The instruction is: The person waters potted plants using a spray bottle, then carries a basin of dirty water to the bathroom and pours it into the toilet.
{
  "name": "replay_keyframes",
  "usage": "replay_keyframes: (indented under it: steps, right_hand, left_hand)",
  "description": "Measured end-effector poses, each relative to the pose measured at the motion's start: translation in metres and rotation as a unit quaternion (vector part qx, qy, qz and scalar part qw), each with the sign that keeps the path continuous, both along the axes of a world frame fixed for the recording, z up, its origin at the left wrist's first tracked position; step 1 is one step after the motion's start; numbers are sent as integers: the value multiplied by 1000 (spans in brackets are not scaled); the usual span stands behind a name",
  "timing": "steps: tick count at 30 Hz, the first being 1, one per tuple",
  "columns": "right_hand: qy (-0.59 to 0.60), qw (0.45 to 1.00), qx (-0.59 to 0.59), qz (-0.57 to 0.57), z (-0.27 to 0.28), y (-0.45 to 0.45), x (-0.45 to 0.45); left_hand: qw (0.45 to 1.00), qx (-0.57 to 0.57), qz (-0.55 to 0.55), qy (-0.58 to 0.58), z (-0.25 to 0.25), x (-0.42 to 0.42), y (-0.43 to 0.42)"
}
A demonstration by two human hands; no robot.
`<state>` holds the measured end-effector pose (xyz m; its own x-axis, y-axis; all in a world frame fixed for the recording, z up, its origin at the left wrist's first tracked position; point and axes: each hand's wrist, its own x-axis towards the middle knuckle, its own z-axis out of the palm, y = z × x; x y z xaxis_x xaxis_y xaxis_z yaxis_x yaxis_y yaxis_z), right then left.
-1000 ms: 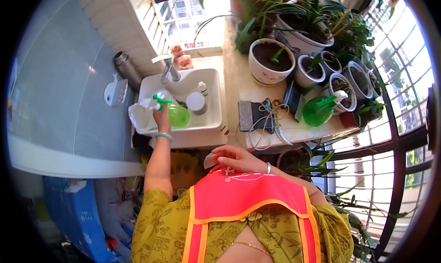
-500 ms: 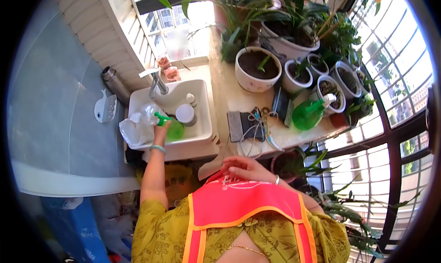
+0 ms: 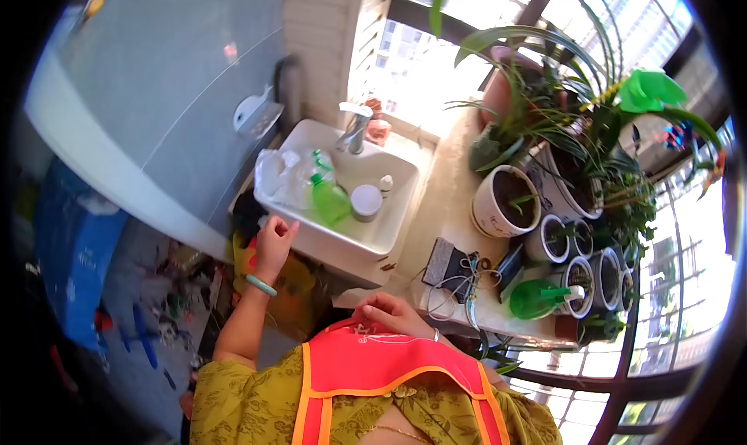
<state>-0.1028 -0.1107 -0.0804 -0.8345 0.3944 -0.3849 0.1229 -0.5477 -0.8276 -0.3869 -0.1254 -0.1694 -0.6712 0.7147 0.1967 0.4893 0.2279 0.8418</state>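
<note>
My left hand [image 3: 274, 247], a jade-coloured bangle on its wrist, hangs just in front of the white sink [image 3: 342, 241] with fingers loosely bent and nothing in it. Inside the sink a green spray bottle [image 3: 331, 202] leans beside a crumpled clear plastic bag [image 3: 282, 180], apart from the hand. A white-lidded round tub [image 3: 366, 201] and a small white-capped bottle [image 3: 386, 183] are there too. My right hand [image 3: 391, 314] rests at the top edge of the red apron [image 3: 389, 359], fingers slightly curled and apart, holding nothing visible.
A faucet [image 3: 355, 127] rises at the sink's back. On the counter to the right are a large white flowerpot [image 3: 498, 204], several smaller pots, a second green spray bottle [image 3: 535, 299] and a grey block [image 3: 439, 260] with tangled cord. A whale-shaped holder [image 3: 253, 114] hangs on the wall.
My left hand has let go of the green spray bottle and drawn back towards me, out of the sink. My right hand stays at the apron. The view has turned.
</note>
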Motion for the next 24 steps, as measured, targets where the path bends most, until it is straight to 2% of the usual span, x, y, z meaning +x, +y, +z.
replay_keyframes:
  steps: [3,4,8,10,13,14,18,21,24]
  right_hand:
    - [0,998,4,61,-19,2,-7]
    - [-1,997,14,70,-26,1,-7]
    - [-16,993,-15,120,-21,-5,-8]
    - [-50,988,-26,143,-22,-6,-3]
    - [-36,985,-6,171,-33,-8,7]
    - [-22,984,-11,174,-34,-8,9]
    - [-26,975,-18,221,-39,-11,13]
    - [-18,971,-18,238,-37,-14,7]
    - [-22,972,5,233,-37,-18,1]
  left_hand:
    - [996,-43,77,12,-27,11,-62]
    - [995,-21,98,-12,-29,22,-82]
    - [955,-165,246,-2,-93,67,-201]
    - [912,-244,301,-132,-133,98,-247]
    - [885,-317,330,-85,-195,165,-316]
    - [867,-358,309,-156,-196,180,-332]
    - [812,-400,337,-259,-192,231,-369]
    - [789,-388,393,-270,-195,247,-374]
    - [801,-348,394,-287,-200,236,-370]
